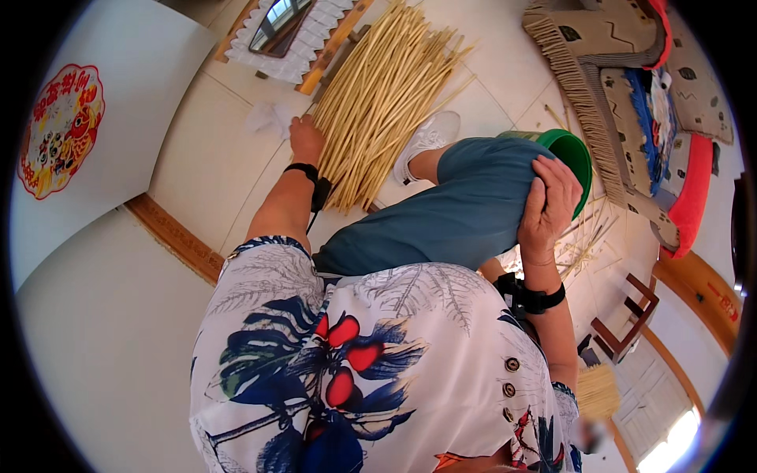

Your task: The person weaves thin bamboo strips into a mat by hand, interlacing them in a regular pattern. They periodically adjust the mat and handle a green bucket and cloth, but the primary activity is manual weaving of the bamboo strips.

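Note:
My left hand (307, 142) reaches to the left edge of a large heap of pale yellow stalks (386, 94) on the floor. Its fingers are curled, and what they hold, if anything, is hidden. A thin, crumpled white piece (270, 118), perhaps plastic or cloth, lies right beside these fingers. My right hand (554, 201) rests on my bent knee in blue-grey trousers (465, 209), fingers stretched over the cloth and holding nothing. Just beyond that knee stands a green bucket (582, 154), partly hidden by the leg.
Loose stalk scraps (587, 240) litter the tiles right of the bucket. A patterned sofa with a fringed cover (623, 24) stands at the far right. A wooden stand with white frilled cloth (315, 39) adjoins the heap. A large white panel (134, 47) rises at left.

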A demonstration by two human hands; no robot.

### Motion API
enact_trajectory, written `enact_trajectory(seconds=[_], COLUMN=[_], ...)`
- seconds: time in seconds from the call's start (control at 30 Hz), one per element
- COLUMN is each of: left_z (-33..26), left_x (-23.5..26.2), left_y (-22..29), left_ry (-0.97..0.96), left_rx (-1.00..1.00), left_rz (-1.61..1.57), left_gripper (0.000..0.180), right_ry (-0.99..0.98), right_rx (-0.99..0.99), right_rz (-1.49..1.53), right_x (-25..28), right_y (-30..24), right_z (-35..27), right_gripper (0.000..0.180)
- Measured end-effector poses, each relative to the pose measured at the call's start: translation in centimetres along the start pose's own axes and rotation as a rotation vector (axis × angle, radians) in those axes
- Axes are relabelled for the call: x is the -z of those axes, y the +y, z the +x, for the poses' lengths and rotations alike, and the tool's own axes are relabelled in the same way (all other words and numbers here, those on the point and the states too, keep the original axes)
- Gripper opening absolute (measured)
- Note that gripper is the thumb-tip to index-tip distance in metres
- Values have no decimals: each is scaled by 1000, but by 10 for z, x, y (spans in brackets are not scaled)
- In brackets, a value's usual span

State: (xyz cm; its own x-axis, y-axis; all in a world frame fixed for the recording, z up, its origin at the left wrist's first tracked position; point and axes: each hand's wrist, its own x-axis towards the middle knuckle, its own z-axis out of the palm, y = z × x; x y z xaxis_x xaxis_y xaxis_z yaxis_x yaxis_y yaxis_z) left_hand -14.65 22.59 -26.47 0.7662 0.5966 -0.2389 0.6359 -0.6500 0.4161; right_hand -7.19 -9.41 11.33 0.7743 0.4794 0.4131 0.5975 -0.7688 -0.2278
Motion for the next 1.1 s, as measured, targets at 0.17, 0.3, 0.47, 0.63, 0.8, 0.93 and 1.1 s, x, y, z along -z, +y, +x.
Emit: enact_trajectory(seconds=[0.17,0.3,0.47,0.63,0.8,0.93,1.1], left_z=[21,36,48,50,32,-20,-85], left_x=[1,-5,-13,-17,6,67,200], left_y=[-57,-82,-94,-95,-86,-38,78], left_ry=[-116,-217,-229,-210,-123,-142,-361], left_rx=[391,482,445,388,123,-222,-617], left_rz=[-77,-212,-380,-477,-471,-510,-678], left_gripper=[37,39,43,48,55,61,62], right_ry=[-30,-36,-46,-38,11,58,87], right_rx=[-5,9,17,32,43,61,39], right_rz=[27,26,29,3,18,33,92], right_x=[1,-2,-7,-5,-8,-5,1], right_y=[-5,-8,-10,-8,-9,-6,5], right_z=[2,8,14,16,15,14,7], right_gripper=[17,17,17,16,16,14,12])
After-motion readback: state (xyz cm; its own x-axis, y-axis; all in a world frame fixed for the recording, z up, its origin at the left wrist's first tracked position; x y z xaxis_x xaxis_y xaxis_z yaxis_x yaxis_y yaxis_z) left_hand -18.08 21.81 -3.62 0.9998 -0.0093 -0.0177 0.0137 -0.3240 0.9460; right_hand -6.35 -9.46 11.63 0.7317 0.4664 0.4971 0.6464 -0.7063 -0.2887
